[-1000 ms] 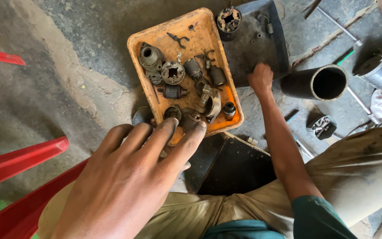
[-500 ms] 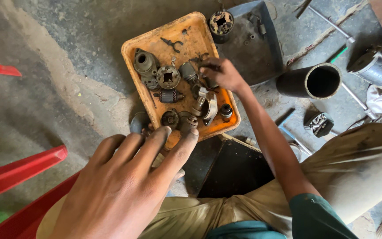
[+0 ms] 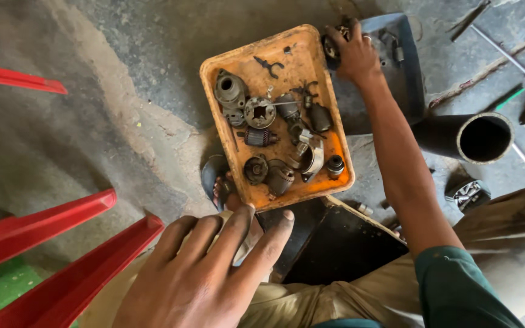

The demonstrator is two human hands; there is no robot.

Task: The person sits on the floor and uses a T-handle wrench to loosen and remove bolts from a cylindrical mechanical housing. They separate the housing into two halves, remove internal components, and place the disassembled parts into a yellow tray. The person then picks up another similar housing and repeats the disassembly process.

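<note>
The right hand (image 3: 353, 51) is closing its fingers around a dark round metal part (image 3: 330, 47) just past the far rim of the orange tray (image 3: 287, 58). The left hand (image 3: 205, 279) is lying open, fingers spread, its fingertips touching the tray's near rim; greasy motor parts (image 3: 274, 143) are lying inside.

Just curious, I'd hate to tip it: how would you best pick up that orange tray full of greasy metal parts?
Grip the orange tray by its two long raised rims, one of your hands on each side, coming from above. It lies flat and holds loose parts, so lift it level.
</note>
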